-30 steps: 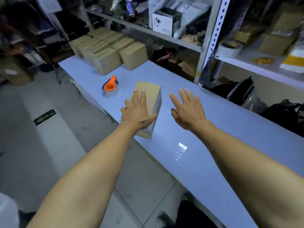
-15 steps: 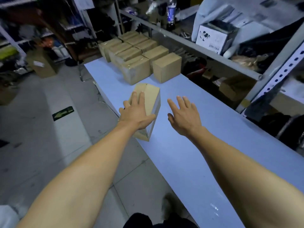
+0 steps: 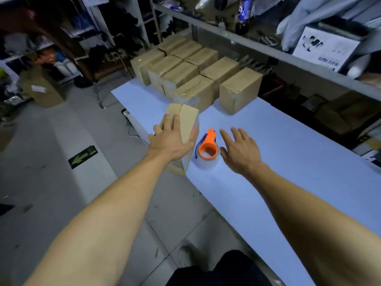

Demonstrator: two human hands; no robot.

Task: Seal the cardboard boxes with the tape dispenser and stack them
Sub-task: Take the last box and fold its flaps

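At the left, the cardboard box [image 3: 182, 129] is seen near the front edge of the pale blue bench [image 3: 288, 162], with the left hand [image 3: 171, 141] laid flat on its top, fingers straight and pressing rather than gripping. Half a second ago the same hand was placed on the box in the same way, so the box appears to have been held steady throughout. Just beside the box, to its right, the orange tape dispenser [image 3: 208, 148] is now lying on the bench; it was not visible in the picture half a second ago, though it was seen beyond the box a second ago. The right hand [image 3: 240, 150] is held wide, fingers spread, just beside the dispenser and holding nothing. It is judged that the dispenser is about to be picked up so that the flaps can be taped. Further back, a cluster of closed cardboard boxes [image 3: 195, 75] is set together on the bench, against which this box is presumably to be stacked once sealed.
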